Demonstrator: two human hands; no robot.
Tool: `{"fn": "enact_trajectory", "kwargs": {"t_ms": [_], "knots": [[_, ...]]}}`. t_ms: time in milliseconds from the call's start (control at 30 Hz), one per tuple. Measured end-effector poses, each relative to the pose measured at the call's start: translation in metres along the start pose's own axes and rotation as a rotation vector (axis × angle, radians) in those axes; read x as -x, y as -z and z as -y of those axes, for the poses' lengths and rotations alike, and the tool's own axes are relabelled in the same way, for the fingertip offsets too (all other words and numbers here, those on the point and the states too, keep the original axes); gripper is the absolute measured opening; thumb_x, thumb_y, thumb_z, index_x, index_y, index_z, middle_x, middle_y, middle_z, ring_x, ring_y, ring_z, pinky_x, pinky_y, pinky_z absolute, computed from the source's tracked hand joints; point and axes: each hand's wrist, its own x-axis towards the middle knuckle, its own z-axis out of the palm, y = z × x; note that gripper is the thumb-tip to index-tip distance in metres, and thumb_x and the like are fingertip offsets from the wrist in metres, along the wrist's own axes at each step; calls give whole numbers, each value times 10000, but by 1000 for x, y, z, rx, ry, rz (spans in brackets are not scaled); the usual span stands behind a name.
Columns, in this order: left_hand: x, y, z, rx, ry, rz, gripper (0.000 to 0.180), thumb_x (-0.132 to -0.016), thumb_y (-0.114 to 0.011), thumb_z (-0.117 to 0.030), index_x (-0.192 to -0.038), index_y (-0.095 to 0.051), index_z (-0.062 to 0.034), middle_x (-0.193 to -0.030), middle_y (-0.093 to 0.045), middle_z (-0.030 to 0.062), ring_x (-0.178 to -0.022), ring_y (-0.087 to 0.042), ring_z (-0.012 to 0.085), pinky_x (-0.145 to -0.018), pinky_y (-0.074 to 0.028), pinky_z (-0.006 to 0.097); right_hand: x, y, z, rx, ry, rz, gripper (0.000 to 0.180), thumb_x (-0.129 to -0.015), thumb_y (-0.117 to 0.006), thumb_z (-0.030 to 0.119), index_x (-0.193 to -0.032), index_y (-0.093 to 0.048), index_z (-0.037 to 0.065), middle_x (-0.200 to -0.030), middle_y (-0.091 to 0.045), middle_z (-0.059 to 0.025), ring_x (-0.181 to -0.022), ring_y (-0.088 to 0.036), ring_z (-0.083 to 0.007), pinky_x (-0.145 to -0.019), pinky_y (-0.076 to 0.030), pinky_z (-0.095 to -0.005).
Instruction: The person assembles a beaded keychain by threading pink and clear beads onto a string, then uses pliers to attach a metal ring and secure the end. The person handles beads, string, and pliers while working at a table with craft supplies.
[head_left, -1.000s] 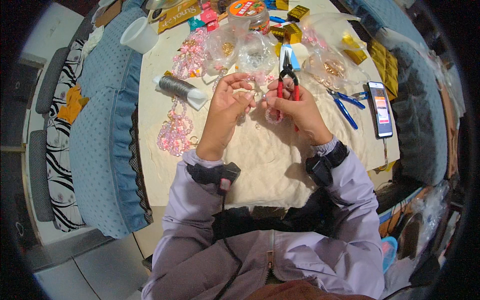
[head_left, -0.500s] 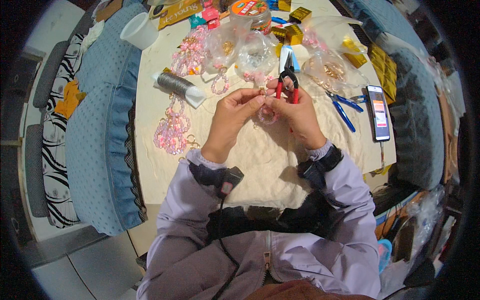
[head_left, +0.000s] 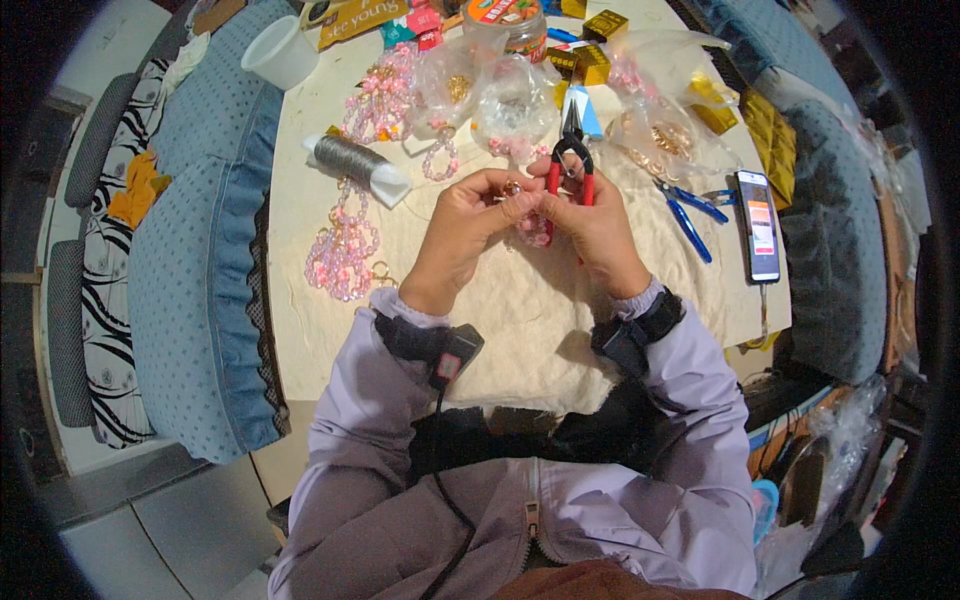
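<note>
My left hand pinches a small gold-coloured metal fitting between thumb and fingers. From it a strand of pink beads hangs just below the fingertips, partly hidden. My right hand is closed around red-handled pliers, their dark jaws pointing away from me and a little apart. Its thumb and fingertips meet those of my left hand at the bead strand. Finished-looking pink bead loops with gold clasps lie left of my hands, and a single bead loop lies beyond.
A spool of grey wire lies to the left. Plastic bags of fittings and a pile of pink beads are at the back. Blue-handled pliers and a phone lie right. Cream cloth covers the table's near part.
The gold fitting has turned between my left fingers and shows more. The bead strand has shifted slightly at my fingertips. My right hand still holds the red-handled pliers.
</note>
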Motion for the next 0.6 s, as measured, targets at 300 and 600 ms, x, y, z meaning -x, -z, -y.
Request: {"fn": "enact_trajectory", "kwargs": {"t_ms": [300, 600], "knots": [[-5, 17, -2, -2, -54, -35, 271, -954, -646, -102, -1200, -597, 2, -908, -639, 18, -823, -605, 90, -738, -518, 212, -2, 0, 6, -81, -93, 18, 368, -884, -665, 13, -1216, -515, -35, -897, -664, -112, -707, -667, -180, -544, -519, -272], [-4, 6, -2, 78, -34, -174, 391, -933, -664, -81, -1289, -513, -22, -968, -608, 32, -851, -626, 119, -735, -489, 199, -3, 2, 5, -162, -133, 12, 389, -878, -668, 8, -1222, -495, -40, -905, -657, -115, -725, -675, -197, -568, -538, -293]]}}
